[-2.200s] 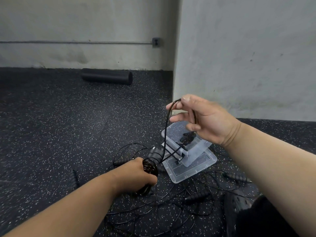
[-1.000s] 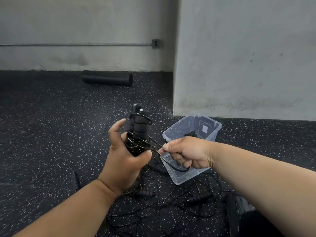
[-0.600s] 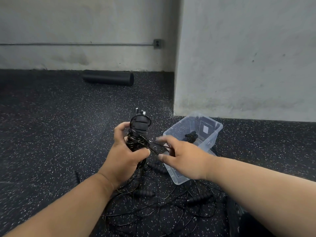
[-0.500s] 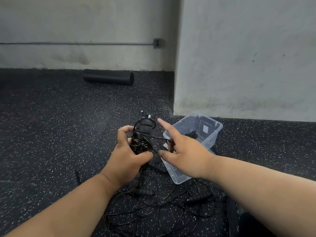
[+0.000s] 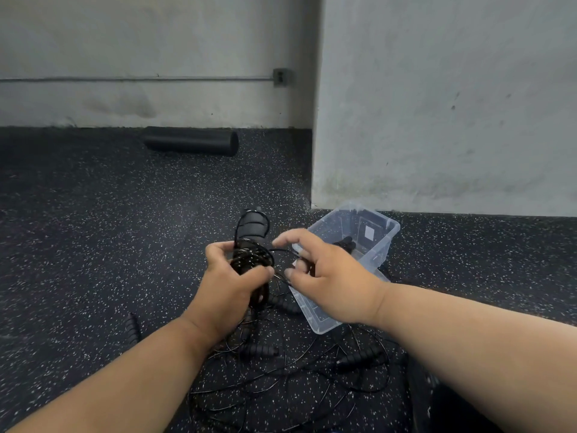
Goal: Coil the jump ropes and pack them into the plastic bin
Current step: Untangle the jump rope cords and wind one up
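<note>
My left hand (image 5: 232, 284) grips a black jump rope (image 5: 253, 242), its two handles held upright together with the cord wound around them. My right hand (image 5: 324, 276) is just to its right, thumb and fingers around the last loose loop of that cord. Behind my right hand stands the clear plastic bin (image 5: 379, 245) on the floor, tilted on its clear lid (image 5: 315, 317), with one black coiled rope (image 5: 345, 245) inside. Several more black ropes (image 5: 281, 367) lie tangled on the floor beneath my hands.
A black foam roller (image 5: 192, 142) lies by the far wall. A grey concrete pillar (image 5: 437, 104) rises right behind the bin. Rope handles (image 5: 132, 328) lie scattered on the speckled black rubber floor. A dark object (image 5: 437, 398) sits at the lower right.
My left hand lifted the handles upright from the floor. My right hand brought the long cord loop down, wound it around the handles and now holds the cord's end beside them.
</note>
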`<move>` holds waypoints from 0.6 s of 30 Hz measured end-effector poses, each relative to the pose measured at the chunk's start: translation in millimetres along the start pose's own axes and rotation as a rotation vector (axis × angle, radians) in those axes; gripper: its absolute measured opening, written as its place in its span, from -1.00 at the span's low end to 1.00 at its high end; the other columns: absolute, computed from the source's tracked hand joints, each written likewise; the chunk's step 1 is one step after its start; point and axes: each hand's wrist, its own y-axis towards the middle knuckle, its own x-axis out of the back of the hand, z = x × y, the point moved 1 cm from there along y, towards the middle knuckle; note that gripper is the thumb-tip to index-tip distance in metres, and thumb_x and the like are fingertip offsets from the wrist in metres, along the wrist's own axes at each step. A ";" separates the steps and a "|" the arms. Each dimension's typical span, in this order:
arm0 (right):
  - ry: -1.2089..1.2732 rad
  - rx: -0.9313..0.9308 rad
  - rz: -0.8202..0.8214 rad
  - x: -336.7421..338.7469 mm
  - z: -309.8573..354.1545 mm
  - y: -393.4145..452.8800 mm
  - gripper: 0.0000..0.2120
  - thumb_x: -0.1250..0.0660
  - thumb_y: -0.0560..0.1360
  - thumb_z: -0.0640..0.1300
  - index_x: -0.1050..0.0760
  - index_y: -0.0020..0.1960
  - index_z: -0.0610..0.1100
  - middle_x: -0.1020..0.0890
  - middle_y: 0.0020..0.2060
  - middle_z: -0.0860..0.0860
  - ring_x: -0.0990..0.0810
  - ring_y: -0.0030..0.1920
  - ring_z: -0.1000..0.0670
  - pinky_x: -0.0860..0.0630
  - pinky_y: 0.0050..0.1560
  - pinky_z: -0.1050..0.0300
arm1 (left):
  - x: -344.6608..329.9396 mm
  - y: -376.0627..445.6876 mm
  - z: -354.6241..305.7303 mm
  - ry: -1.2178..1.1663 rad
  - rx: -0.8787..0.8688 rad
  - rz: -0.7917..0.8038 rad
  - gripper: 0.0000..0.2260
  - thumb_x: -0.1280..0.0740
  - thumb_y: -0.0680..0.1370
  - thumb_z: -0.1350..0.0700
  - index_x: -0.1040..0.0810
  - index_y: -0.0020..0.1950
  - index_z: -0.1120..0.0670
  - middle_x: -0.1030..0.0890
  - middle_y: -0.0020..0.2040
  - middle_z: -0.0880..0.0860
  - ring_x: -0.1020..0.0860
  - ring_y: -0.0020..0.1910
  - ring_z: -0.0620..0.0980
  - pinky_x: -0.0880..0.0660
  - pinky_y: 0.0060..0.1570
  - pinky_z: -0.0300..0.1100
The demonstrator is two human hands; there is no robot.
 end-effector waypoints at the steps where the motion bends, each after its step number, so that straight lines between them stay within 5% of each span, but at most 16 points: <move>1: 0.041 -0.013 0.016 -3.4 -0.9 0.3 -0.53 -0.32 0.65 -0.14 -0.32 0.39 0.34 -0.46 -0.31 -0.10 -0.38 -0.36 0.06 -0.45 -0.30 0.12 | 2.2 1.2 -2.1 -0.034 0.018 -0.007 -0.35 -0.57 0.29 -0.02 -0.29 0.25 -0.08 -0.65 0.11 0.16 -0.71 0.02 0.15 -0.68 0.02 0.22; 6: 0.195 -0.131 -0.064 -1.7 -8.5 8.5 -0.38 -0.40 0.61 -0.11 -0.22 0.54 0.24 -0.53 -0.29 0.00 -0.46 -0.34 0.04 -0.47 -0.31 0.03 | 1.5 -3.5 -7.0 0.112 -0.092 0.165 -0.41 -0.56 0.31 0.03 -0.28 0.18 -0.14 -0.67 0.02 0.08 -0.69 -0.12 0.02 -0.69 -0.14 0.13; 12: -0.018 -0.062 -0.052 -3.9 -10.6 8.2 -0.89 -0.28 0.69 0.01 -0.47 0.21 0.11 -0.53 -0.41 0.05 -0.45 -0.41 0.08 -0.41 -0.33 0.03 | -3.9 -6.1 1.0 0.171 -0.087 0.198 -0.41 -0.57 0.38 0.10 -0.24 0.19 -0.14 -0.67 -0.01 0.12 -0.62 -0.22 -0.04 -0.63 -0.18 0.08; 18: -0.435 0.163 -0.133 4.7 -5.4 2.1 -0.90 -0.21 0.70 0.00 -0.43 0.11 -0.01 -0.54 -0.21 0.08 -0.51 -0.20 -0.02 -0.48 -0.13 -0.07 | 0.2 -4.1 -4.7 -0.083 0.091 0.232 -0.24 -0.58 0.19 0.03 -0.25 0.26 0.00 -0.61 -0.09 0.19 -0.60 -0.16 0.17 -0.58 -0.08 0.44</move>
